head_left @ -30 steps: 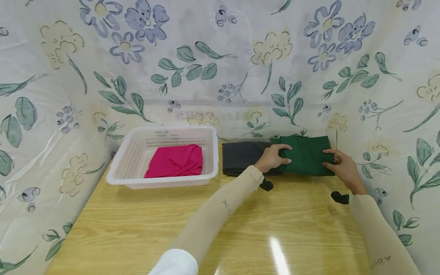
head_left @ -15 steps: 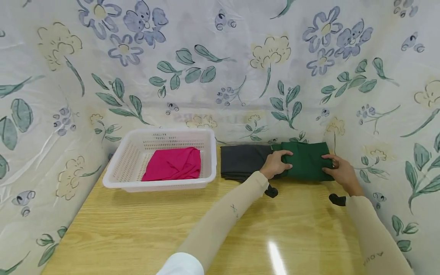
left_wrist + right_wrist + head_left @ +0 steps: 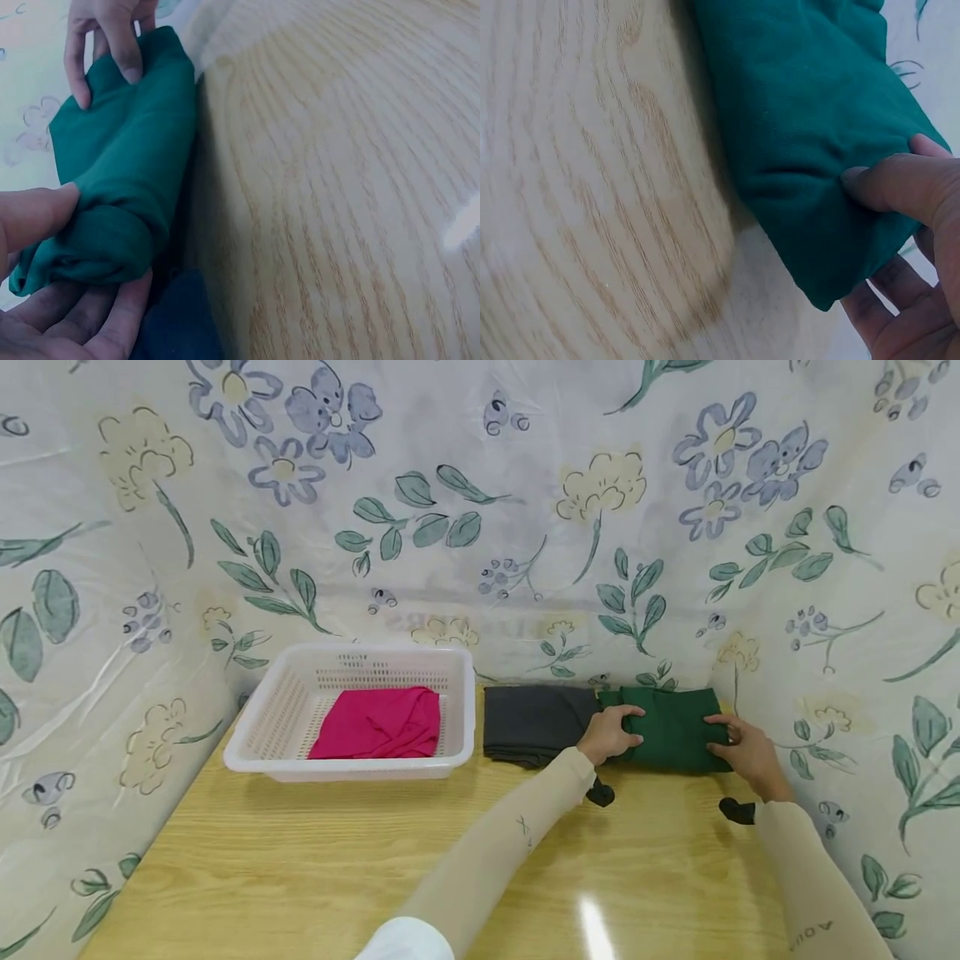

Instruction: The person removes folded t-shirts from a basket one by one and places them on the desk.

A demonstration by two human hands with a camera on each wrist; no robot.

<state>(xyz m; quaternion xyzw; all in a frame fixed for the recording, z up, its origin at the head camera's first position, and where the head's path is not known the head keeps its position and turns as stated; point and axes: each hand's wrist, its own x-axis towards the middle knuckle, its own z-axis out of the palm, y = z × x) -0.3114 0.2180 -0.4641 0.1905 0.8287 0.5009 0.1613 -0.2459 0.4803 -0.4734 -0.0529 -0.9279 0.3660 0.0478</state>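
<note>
A folded green cloth [image 3: 675, 731] lies at the back right of the table, its left edge beside or slightly over a folded dark grey cloth [image 3: 536, 722]. My left hand [image 3: 609, 734] grips the green cloth's left end. In the left wrist view the thumb presses the top of the rolled fold and the fingers [image 3: 120, 315] reach beneath it. At the opposite end my right hand [image 3: 748, 756] pinches the cloth, thumb [image 3: 870, 186] above and fingers below, as the right wrist view shows. Whether the cloth's underside fully touches the table is hard to tell.
A white perforated plastic basket [image 3: 258, 727] stands at the back left, with a folded pink cloth [image 3: 378, 722] inside. Floral sheeting [image 3: 525, 635] rises behind the wooden table [image 3: 337, 860] and along both sides.
Both hands have brought the green cloth slightly down and nearer me, and a little to the right. The head view has shifted slightly. Basket and grey cloth stay in place.
</note>
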